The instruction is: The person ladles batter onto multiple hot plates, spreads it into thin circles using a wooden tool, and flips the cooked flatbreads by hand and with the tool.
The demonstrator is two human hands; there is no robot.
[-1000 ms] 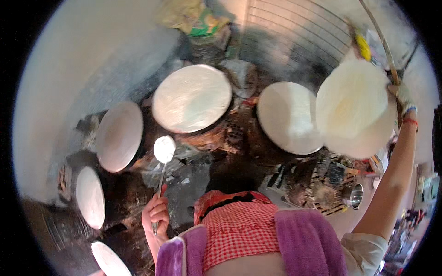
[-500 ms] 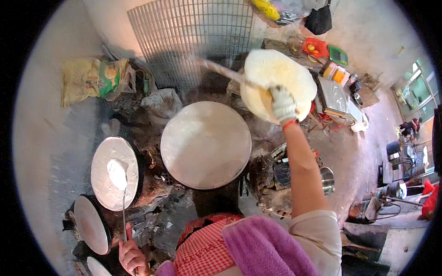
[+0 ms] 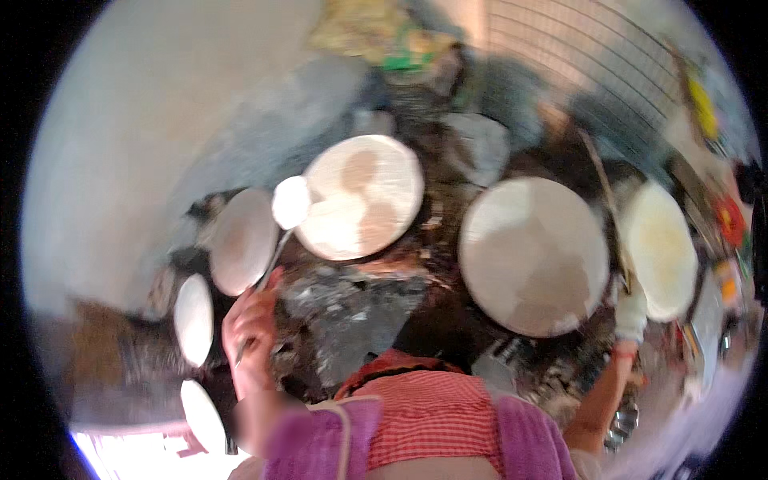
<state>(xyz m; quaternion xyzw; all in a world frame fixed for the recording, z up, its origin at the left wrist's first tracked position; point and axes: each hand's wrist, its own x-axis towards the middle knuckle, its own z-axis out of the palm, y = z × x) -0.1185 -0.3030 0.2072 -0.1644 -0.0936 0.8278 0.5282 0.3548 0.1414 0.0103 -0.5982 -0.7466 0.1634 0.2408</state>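
My left hand (image 3: 254,324) is closed round the handle of a metal ladle (image 3: 275,261). White batter (image 3: 291,202) fills its bowl, over the gap between a pale round griddle (image 3: 400,188) and a darker one (image 3: 242,242) farther left. My gloved right hand (image 3: 630,314) grips a long thin wooden stick (image 3: 602,178), which points up and away. Just right of that hand lies a broad, pale yellow round of flatbread (image 3: 661,252); whether it is one or a pile I cannot tell. A large round griddle (image 3: 534,240), partly in shadow, sits between my hands.
Two more round griddles, one pale (image 3: 194,320) and one white (image 3: 203,416), stand at the left. Behind are a yellow and green sack (image 3: 376,36), a grey bag (image 3: 478,148) and a wire grid (image 3: 592,48) against the wall. A red bag (image 3: 729,222) is at far right.
The view has swung left. The ladle has left the pale griddle and moved toward the darker one. My right hand, still with the stick, has shifted from over the flatbread to its near left side.
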